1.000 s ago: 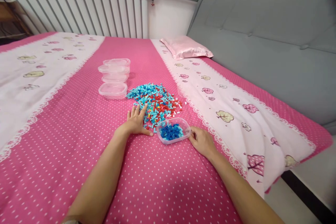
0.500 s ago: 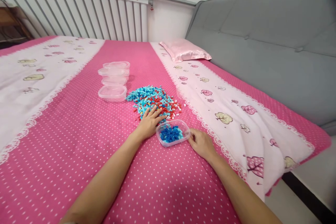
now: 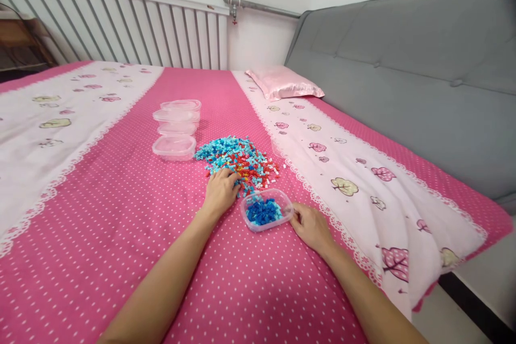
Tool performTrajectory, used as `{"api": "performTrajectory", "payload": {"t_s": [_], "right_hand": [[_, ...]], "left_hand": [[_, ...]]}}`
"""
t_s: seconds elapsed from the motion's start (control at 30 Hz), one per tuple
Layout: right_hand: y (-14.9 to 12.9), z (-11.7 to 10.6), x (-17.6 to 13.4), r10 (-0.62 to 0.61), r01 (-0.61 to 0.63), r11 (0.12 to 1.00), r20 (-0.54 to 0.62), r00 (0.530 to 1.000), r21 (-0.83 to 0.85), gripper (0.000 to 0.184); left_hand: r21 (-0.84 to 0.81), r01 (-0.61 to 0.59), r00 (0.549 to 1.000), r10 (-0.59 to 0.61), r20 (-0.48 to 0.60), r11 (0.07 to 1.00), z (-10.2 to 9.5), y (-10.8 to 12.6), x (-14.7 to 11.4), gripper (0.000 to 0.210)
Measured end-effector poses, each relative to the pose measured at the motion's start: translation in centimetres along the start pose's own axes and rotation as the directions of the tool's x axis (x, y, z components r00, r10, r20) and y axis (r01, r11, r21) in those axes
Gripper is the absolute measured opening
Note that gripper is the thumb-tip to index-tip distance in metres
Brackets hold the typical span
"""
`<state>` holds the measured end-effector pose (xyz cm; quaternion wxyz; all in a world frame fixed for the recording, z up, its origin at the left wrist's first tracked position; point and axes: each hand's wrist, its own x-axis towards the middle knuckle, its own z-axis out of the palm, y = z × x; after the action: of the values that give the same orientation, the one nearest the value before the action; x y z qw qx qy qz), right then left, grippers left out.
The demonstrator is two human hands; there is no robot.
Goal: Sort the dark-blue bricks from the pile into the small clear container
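A heap of small plastic building bricks (image 3: 229, 151), blue, light blue, red and white with a little yellow, lies spread on the bed. My left hand (image 3: 221, 191) rests at the heap's near edge, fingers curled down among the bricks. Whatever is under those fingertips is hidden. Just to the right stands a clear plastic container (image 3: 287, 208) with dark blue and pale blue bricks (image 3: 263, 212) inside. With thumb and fingers closed, my right hand (image 3: 310, 226) grips this container at its right end.
Several clear plastic containers (image 3: 174, 148) stand in a row left of the heap. The pink dotted bedspread (image 3: 133, 226) lies under everything. Farther back are a pink pillow (image 3: 284, 83), a grey padded headboard (image 3: 403, 86) and a white radiator (image 3: 121, 27).
My left hand has drawn back slightly to the left, and its spread fingers have curled in. My right hand stays at the container. The whole view has shifted a little downward.
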<state>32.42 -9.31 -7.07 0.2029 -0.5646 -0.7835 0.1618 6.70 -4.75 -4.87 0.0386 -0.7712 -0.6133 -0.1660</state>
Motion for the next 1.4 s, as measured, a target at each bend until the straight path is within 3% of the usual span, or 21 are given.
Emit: {"api": "performTrajectory", "payload": {"t_s": [0.13, 0.33, 0.57, 0.77, 0.9, 1.4], "right_hand": [[-0.1, 0.0, 0.0, 0.007, -0.007, 1.000, 0.001, 1.000, -0.002, 0.019], [-0.2, -0.1, 0.0, -0.007, 0.007, 1.000, -0.002, 1.000, -0.003, 0.019], [0.1, 0.2, 0.0, 0.002, -0.002, 0.999, -0.004, 1.000, -0.033, 0.019], [0.0, 0.0, 0.0, 0.003, -0.003, 1.000, 0.003, 1.000, -0.023, 0.019], [0.1, 0.1, -0.1, -0.003, 0.003, 1.000, 0.003, 1.000, -0.030, 0.019], [-0.4, 0.5, -0.5, 0.042, -0.042, 0.999, -0.014, 0.999, 0.007, 0.018]], "left_hand": [[0.016, 0.091, 0.996, -0.091, -0.026, 0.996, -0.3, -0.1, -0.3, 0.032], [-0.065, 0.223, 0.974, -0.226, -0.035, 0.973, -1.8, 0.0, -0.3, 0.064], [-0.158, 0.154, 0.981, -0.170, -0.097, 0.975, -1.2, -1.8, 0.0, 0.061], [-0.086, 0.102, 0.986, -0.089, 0.144, 0.991, 0.9, -2.5, -0.3, 0.072], [-0.054, 0.081, 0.977, -0.069, 0.199, 0.995, 1.2, -2.3, -0.8, 0.072], [-0.043, 0.042, 0.998, -0.039, 0.057, 0.998, 1.0, -1.2, -4.2, 0.064]]}}
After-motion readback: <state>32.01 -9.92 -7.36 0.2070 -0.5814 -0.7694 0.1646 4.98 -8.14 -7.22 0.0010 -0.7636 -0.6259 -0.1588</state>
